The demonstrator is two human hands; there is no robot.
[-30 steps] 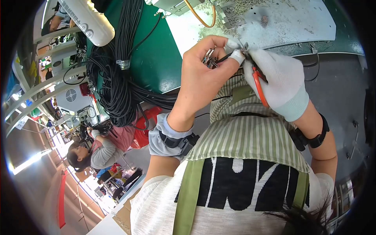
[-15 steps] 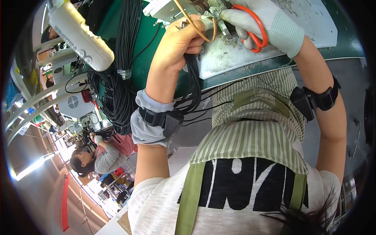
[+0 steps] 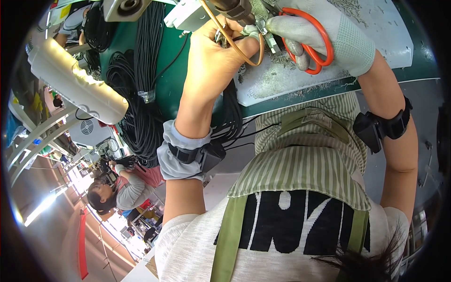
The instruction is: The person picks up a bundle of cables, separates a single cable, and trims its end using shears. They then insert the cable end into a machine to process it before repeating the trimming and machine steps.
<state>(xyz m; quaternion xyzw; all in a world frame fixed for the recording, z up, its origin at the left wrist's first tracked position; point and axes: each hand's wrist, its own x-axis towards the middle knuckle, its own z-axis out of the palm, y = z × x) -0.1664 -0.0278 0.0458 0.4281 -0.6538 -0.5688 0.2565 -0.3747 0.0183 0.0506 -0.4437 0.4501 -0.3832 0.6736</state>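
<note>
My left hand is bare except for a pale cover on a fingertip. Its fingers are closed around the upper end of a bundle of black cables, which hangs down beside the wrist; the ends are hidden. My right hand, in a whitish knit glove, grips red-handled scissors with fingers through the loops; their blades are mostly hidden. Between the hands is a small metal piece, just under a dark cylindrical tool head. A thin tan tube curves in front of the left fingers.
A white board littered with grey clippings lies on the green table. Long coils of black cable hang at the left. A lit white lamp is at the upper left. Another person works farther left.
My left hand has turned and shifted slightly upward, its thumb now nearer the metal piece. The right hand with the scissors has moved a little right and down. The view has shifted slightly.
</note>
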